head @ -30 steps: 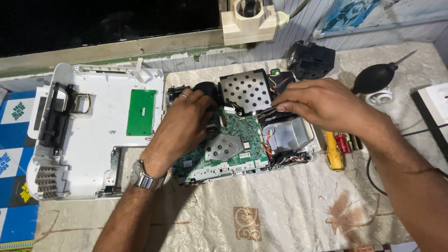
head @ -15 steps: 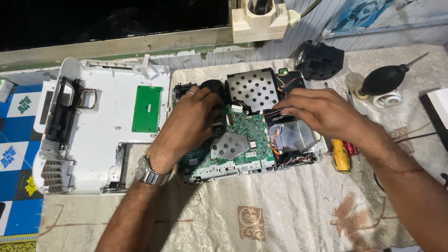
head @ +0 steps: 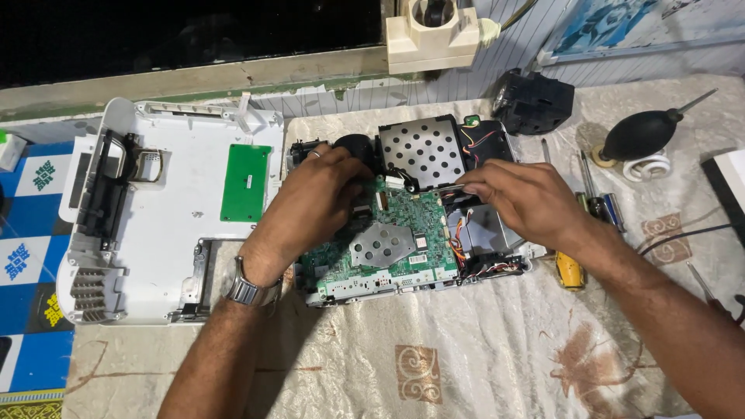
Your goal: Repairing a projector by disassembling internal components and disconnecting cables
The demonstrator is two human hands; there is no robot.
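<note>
Green circuit board (head: pixel 396 233) of an opened device, seated in its white lower housing (head: pixel 512 260) on a pale patterned cloth (head: pixel 434 349); cover removed, so the parts lie exposed from above. Left hand (head: pixel 314 198), with steel wristwatch (head: pixel 250 289) and ring, laid over the board's left edge, fingers curled down near a black round part (head: pixel 355 147), apparently steadying the assembly; whether anything is pinched there, cannot tell. Right hand (head: pixel 524 198) over the board's right edge, fingertips drawn together at a thin dark strip or cable (head: pixel 434 188) beside the perforated metal shield (head: pixel 423 151), seemingly pinched on it. Between the hands, a smaller perforated plate (head: pixel 380 247) on the board. Just beyond the right wrist, screwdrivers (head: pixel 594 198) parked within reach, one yellow-handled. Left of the left hand, white top cover (head: pixel 155 225) set aside, inside up, with a small green board (head: pixel 244 182). Farther off: black rubber blower (head: pixel 640 133), black module (head: pixel 535 99), cream power strip (head: pixel 431 31).
</note>
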